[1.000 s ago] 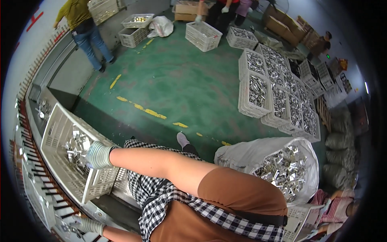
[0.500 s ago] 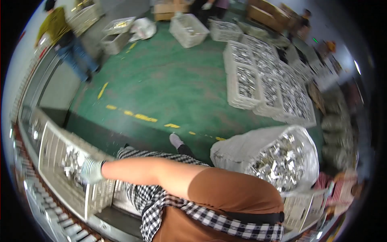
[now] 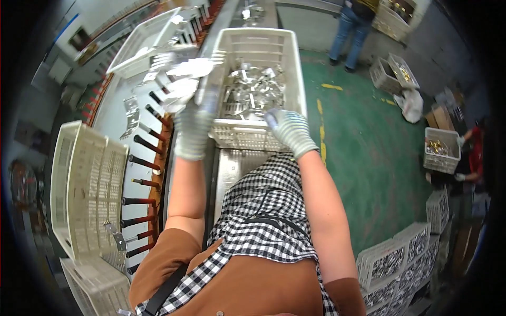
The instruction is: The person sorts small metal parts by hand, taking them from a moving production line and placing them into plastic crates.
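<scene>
We see both hands gloved, at the near end of a white plastic crate [image 3: 295,58] full of shiny metal parts [image 3: 253,87]. Right hand [image 3: 289,130] rests on the crate's near rim, fingers curled over the edge; whether it clamps the rim or a part, we cannot tell. Left hand [image 3: 192,129] is just left of the crate, raised, blurred, apparently gripping a bunch of metal pieces [image 3: 182,73]. Crate sits on a conveyor [image 3: 234,168] straight ahead. Empty white crate [image 3: 87,187] stands on edge at far left, beside dark-red rollers [image 3: 145,163].
</scene>
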### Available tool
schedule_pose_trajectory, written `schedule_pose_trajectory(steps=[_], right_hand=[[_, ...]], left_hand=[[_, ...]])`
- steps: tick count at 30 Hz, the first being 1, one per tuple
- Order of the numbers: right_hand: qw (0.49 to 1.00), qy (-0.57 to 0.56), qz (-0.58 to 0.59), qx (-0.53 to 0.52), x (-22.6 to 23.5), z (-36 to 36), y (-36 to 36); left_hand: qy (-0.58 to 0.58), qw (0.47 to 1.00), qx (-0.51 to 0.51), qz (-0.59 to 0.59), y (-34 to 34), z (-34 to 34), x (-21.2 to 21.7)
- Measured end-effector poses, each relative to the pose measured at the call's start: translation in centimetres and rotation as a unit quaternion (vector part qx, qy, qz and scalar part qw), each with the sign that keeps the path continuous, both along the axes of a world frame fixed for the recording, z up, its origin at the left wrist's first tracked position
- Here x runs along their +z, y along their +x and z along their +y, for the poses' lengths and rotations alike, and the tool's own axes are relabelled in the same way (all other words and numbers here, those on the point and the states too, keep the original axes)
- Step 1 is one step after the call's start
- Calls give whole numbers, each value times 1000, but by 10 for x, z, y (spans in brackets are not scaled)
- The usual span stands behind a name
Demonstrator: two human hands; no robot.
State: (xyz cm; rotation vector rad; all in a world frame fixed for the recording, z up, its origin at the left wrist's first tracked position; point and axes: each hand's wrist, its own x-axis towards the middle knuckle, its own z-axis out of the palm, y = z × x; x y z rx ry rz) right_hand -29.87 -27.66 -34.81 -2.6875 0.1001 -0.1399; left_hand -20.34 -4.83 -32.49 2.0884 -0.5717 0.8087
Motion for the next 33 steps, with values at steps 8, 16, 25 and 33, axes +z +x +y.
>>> schedule_pose_trajectory(steps=[8, 16, 25, 33], right_hand=[[999, -32, -18, -25, 0, -1, 0], [999, -32, -38, -22, 0, 0, 2], [999, -31, -29, -24, 3, 4, -1], [1000, -18, 0, -22, 5, 2, -2]], left_hand=[[-74, 993, -19, 92, -59, 12, -17], [-66, 987, 135, 62, -67, 88, -40], [-63, 964, 246, 80, -35, 104, -39], [-184, 948, 260, -20, -60, 116, -6]])
